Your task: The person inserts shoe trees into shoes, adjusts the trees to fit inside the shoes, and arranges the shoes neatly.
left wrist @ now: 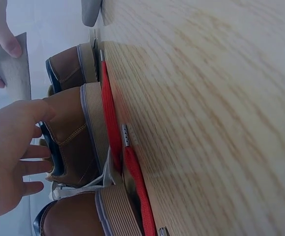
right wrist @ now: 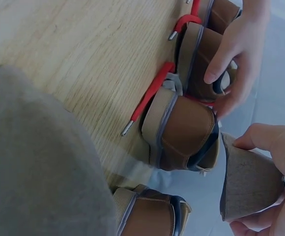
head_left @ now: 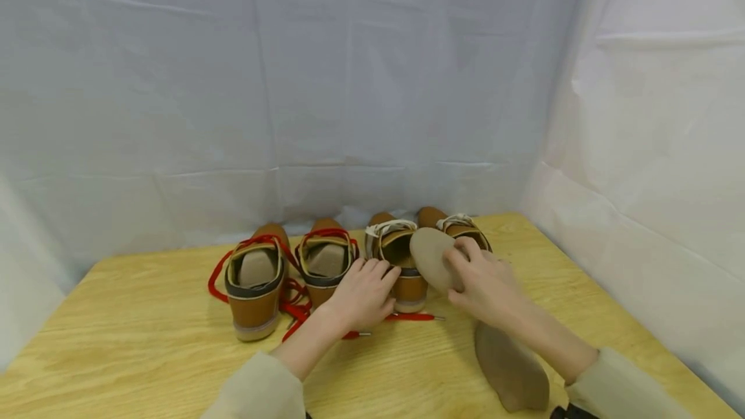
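My right hand (head_left: pixel 485 283) grips a grey-beige insole (head_left: pixel 432 256) between thumb and fingers, holding it tilted above the table. The insole's far end overlaps the collar of a brown shoe with white laces (head_left: pixel 410 290). Beside that shoe's heel is my left hand (head_left: pixel 362 295), its fingers loosely bent and spread near the collar, with nothing in its grasp. In the left wrist view, its thumb (left wrist: pixel 42 109) lies right at the brown heel. A second insole (head_left: pixel 512 370) lies on the table under my right forearm.
Two brown shoes with red laces, one at far left (head_left: pixel 254 309) and one beside it (head_left: pixel 319 293), stand heels toward me. A fourth shoe (head_left: pixel 433 217), white-laced, stands at right. A red lace end (head_left: pixel 413 317) trails over the wooden table (head_left: pixel 145 335). White sheeting (head_left: pixel 291 83) hangs behind.
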`<control>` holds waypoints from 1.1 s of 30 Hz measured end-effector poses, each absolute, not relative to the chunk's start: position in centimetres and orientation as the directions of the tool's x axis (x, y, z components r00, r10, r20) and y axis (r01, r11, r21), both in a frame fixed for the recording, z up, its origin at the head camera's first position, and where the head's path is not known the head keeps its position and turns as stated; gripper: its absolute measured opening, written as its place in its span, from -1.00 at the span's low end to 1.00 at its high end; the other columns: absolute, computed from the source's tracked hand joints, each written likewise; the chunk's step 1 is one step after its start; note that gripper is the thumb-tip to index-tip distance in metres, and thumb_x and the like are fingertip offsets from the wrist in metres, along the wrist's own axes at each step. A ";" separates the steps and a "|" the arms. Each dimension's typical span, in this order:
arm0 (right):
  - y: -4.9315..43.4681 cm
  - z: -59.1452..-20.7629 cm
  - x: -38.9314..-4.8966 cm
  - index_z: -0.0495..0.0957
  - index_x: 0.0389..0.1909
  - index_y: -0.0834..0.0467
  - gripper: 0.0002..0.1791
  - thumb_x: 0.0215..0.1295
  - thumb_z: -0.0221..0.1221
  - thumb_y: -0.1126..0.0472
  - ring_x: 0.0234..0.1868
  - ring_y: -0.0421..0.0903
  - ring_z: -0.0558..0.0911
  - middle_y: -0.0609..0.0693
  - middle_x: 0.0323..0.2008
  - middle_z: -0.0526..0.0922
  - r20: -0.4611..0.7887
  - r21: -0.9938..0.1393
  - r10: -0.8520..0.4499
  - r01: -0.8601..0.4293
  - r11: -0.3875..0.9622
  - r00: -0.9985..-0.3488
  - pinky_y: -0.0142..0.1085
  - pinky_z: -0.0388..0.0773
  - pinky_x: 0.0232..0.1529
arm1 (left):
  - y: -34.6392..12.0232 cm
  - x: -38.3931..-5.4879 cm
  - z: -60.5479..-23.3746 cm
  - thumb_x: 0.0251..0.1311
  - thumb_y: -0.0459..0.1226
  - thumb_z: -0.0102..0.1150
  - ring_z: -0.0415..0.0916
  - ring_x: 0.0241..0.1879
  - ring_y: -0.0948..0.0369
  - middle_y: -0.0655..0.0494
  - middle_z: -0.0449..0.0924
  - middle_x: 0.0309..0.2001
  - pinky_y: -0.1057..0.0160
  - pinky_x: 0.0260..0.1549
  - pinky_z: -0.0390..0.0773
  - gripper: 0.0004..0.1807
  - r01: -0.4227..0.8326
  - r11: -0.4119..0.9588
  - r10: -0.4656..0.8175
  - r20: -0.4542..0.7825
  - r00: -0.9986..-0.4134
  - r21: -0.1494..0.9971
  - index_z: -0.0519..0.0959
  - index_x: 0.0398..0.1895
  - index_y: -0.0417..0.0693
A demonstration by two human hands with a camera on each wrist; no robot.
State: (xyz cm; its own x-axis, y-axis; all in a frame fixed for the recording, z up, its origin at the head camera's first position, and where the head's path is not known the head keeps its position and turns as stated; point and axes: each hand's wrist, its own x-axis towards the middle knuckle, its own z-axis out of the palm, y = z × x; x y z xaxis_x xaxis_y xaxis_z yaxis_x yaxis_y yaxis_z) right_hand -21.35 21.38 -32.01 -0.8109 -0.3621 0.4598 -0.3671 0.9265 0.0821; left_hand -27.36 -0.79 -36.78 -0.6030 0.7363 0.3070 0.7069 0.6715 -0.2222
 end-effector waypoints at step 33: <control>19.8 -30.0 -23.6 0.52 0.04 0.06 -0.49 -0.02 0.32 0.10 -0.55 -0.12 0.37 0.11 0.01 0.39 0.193 -0.016 -0.368 -0.378 0.926 -0.910 -0.23 0.25 -0.51 | -1.1 -27.2 -37.2 0.20 -0.04 0.10 0.41 0.03 0.12 0.06 0.47 0.02 0.11 0.01 0.36 -0.52 0.699 0.661 0.745 0.346 -0.570 -0.274 0.44 0.16 -0.02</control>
